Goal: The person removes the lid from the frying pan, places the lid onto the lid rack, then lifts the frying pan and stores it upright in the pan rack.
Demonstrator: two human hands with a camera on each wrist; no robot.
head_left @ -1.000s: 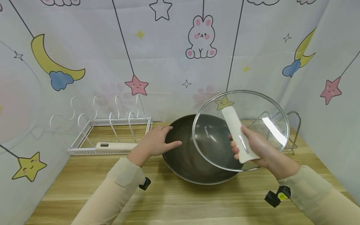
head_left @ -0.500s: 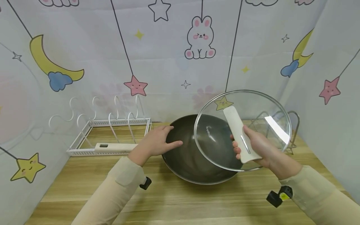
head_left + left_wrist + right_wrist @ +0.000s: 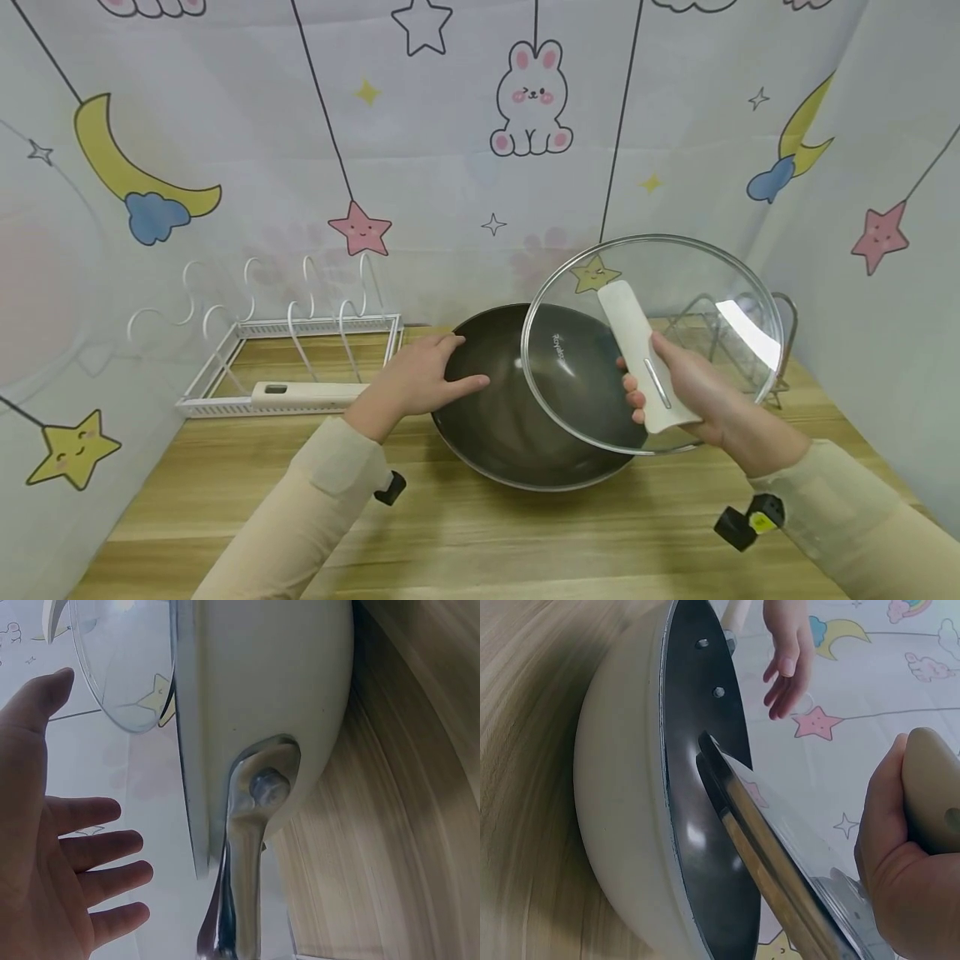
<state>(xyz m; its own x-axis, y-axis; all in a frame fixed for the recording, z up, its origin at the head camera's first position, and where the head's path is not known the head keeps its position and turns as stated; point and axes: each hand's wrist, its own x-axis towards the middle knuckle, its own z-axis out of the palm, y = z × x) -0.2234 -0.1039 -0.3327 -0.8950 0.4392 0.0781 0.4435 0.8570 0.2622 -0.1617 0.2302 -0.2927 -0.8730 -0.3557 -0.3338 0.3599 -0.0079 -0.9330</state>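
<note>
A dark-lined wok [image 3: 487,433] with a cream outer wall [image 3: 285,675] stands on the table, its cream handle [image 3: 303,394] pointing left. Over the wok's left rim hovers my left hand [image 3: 420,375], thumb and fingers spread, holding nothing; the left wrist view shows it apart from the wall. My right hand [image 3: 693,383] grips the cream upright handle [image 3: 637,354] of a round glass lid [image 3: 690,279]. Tilted, the lid overlaps the wok's right side in the head view. In the right wrist view, the lid's edge [image 3: 761,851] hangs close over the wok's opening.
A white wire rack [image 3: 217,406] stands at the back left, partly behind the wok handle. Another wire rack [image 3: 785,333] is at the back right, seen partly through the lid. A printed curtain [image 3: 450,150] closes off the back and sides of the wooden table [image 3: 480,542].
The lid has shifted slightly to the right and a little upward with my right hand. My left hand stays over the wok's left rim.
</note>
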